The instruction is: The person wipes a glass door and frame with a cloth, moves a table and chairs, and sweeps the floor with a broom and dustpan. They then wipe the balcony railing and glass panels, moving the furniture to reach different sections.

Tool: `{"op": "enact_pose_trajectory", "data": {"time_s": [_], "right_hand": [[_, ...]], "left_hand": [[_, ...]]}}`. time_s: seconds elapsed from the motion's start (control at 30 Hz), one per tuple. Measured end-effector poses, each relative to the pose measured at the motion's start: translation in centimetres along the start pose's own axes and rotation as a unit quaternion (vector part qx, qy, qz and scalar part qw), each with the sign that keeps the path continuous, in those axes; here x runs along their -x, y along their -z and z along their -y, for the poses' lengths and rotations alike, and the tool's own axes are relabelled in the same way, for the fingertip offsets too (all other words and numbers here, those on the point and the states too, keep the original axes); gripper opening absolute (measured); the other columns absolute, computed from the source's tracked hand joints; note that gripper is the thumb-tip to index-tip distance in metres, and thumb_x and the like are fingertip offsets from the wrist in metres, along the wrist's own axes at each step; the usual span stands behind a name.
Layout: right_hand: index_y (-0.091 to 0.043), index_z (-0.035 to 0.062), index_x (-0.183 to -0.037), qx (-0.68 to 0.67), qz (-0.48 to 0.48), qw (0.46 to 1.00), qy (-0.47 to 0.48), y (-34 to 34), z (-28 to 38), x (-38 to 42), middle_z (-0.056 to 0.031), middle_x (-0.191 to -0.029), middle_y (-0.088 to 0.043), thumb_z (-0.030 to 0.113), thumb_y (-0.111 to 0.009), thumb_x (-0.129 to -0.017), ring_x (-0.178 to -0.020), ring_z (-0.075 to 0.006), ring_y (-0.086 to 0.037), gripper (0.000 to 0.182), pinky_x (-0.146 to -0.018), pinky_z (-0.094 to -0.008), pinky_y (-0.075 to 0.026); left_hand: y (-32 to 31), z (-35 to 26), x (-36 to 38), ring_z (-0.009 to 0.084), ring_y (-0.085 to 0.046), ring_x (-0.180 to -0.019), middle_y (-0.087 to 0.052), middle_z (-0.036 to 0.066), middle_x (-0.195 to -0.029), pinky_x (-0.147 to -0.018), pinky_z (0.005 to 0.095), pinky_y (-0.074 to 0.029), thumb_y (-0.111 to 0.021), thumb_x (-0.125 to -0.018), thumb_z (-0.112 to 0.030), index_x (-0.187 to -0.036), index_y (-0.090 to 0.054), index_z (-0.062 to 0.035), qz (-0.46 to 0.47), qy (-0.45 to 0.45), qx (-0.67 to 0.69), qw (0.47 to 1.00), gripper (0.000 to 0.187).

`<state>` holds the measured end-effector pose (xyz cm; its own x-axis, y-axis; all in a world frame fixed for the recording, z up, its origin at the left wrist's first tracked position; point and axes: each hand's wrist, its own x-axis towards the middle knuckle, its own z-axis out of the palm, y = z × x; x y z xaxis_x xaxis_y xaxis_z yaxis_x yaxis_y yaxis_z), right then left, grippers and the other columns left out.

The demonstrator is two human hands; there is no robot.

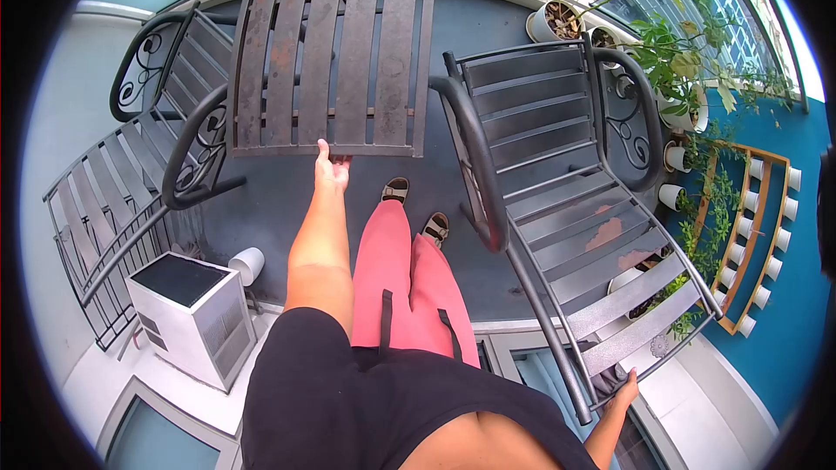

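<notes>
My left hand [331,171] grips the near edge of a slatted metal table [326,61], thumb on top and fingers curled under. The dark brown tabletop has rusty, worn patches. At the lower right, my right hand [623,393] is closed around a crumpled grey cloth [610,380] at the end of a grey slatted metal chair [549,104]. The cloth lies against the chair's end bar. Paint has peeled off several of this chair's slats. Both hands are partly hidden by what they hold.
A second metal chair [96,183] stands on the left, near a white air-conditioner unit [205,322] and a white pot [248,265]. Potted plants [557,22] line the right side. A wooden rack [753,235] with small white pots hangs on the blue wall.
</notes>
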<state>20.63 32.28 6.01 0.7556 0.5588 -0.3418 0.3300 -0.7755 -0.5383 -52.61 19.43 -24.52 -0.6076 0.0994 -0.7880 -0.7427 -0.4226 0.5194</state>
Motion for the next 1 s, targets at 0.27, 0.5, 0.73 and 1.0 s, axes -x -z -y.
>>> {"op": "enact_pose_trajectory", "data": {"time_s": [0.27, 0.5, 0.73, 1.0], "right_hand": [[-0.054, -0.0040, -0.090, -0.064, 0.037, 0.997, -0.029, -0.7, 0.9, 1.0, -0.0172, -0.085, -0.060, 0.031, -0.055, -0.087, -0.072, -0.0293, -0.062, 0.035, -0.067, -0.0433, -0.053], [-0.057, -0.0034, -0.087, -0.024, 0.021, 0.999, -0.009, -0.7, 0.9, 0.9, -0.0141, -0.086, -0.059, 0.039, -0.060, -0.083, -0.072, -0.0247, -0.059, 0.042, -0.067, -0.0381, -0.049], [-0.060, -0.0118, -0.080, 0.094, -0.072, 0.990, 0.079, 0.0, -1.0, -2.0, -0.0147, -0.081, -0.060, 0.063, -0.053, -0.077, -0.073, -0.0233, -0.051, 0.075, -0.071, -0.0374, -0.042], [-0.062, -0.0007, -0.092, 0.276, -0.359, 0.879, 0.150, 3.3, 0.6, 3.2, -0.0228, -0.088, -0.063, 0.057, -0.058, -0.075, -0.085, -0.0393, -0.060, 0.060, -0.075, -0.0478, -0.045]], "left_hand": [[2.8, 2.4, 3.0, 0.0259, -0.049, -0.104, -0.052, 0.010, -0.110, -0.094, 0.0520, -0.038, -0.061, -0.084, -0.037, -0.114, -0.049, -0.0037, 0.008, 0.014, -0.015, 1.000, 0.047], [3.1, 0.2, 6.1, 0.0347, -0.040, -0.121, -0.038, 0.015, -0.134, -0.100, 0.0581, -0.030, -0.062, -0.075, -0.053, -0.137, -0.026, -0.0044, -0.090, 0.048, -0.143, 0.984, 0.086], [17.5, -12.2, 4.1, 0.0269, -0.050, -0.111, -0.045, 0.013, -0.128, -0.088, 0.0382, -0.044, -0.067, -0.078, -0.022, -0.131, -0.044, -0.0094, -0.210, -0.272, -0.565, 0.750, 0.059], [6.8, -36.2, -1.6, 0.0313, -0.038, -0.123, -0.036, 0.008, -0.137, -0.096, 0.0440, -0.039, -0.065, -0.067, -0.005, -0.139, -0.027, -0.0256, -0.179, -0.387, -0.846, 0.319, 0.084]]}}
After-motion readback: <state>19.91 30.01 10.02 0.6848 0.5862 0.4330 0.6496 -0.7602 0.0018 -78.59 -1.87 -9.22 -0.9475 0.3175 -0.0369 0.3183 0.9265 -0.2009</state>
